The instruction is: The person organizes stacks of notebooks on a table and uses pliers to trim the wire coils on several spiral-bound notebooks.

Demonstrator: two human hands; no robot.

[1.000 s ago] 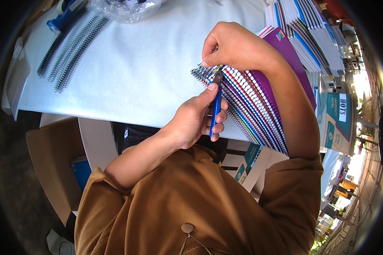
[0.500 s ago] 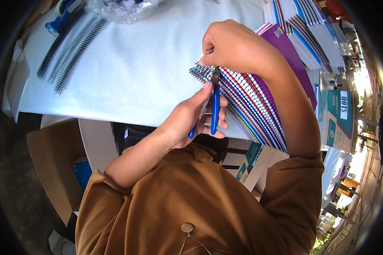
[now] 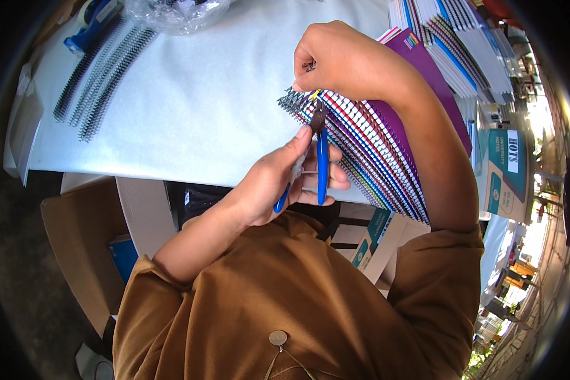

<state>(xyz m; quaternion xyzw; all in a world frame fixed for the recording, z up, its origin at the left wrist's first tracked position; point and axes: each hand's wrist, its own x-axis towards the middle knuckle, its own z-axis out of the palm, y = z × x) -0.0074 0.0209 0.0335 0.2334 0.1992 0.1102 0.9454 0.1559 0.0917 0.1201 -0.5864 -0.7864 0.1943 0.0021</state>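
The notebook stack (image 3: 386, 158) lies on the table (image 3: 190, 114), the pliers (image 3: 323, 158) at its left end. Well left of it lie wire coils (image 3: 117, 79); behind and left of it, a plastic bag (image 3: 177, 14). More notebooks (image 3: 456, 57) lie behind it to the right. Below and left of it is a box (image 3: 76, 247), holding what may be a book (image 3: 121, 256).

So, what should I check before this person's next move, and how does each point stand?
1. Blue-handled pliers held in the left hand: ok.
2. Pliers' handles spread apart: ok.
3. Plier tips gripping a wire end on the spiral-bound notebooks: cannot tell, too small.
4. Right hand free of scraps: not ok, dark wiry bits show in its curled fingers.
5. Loose coils clear of both hands: ok, they lie on the table's left side.
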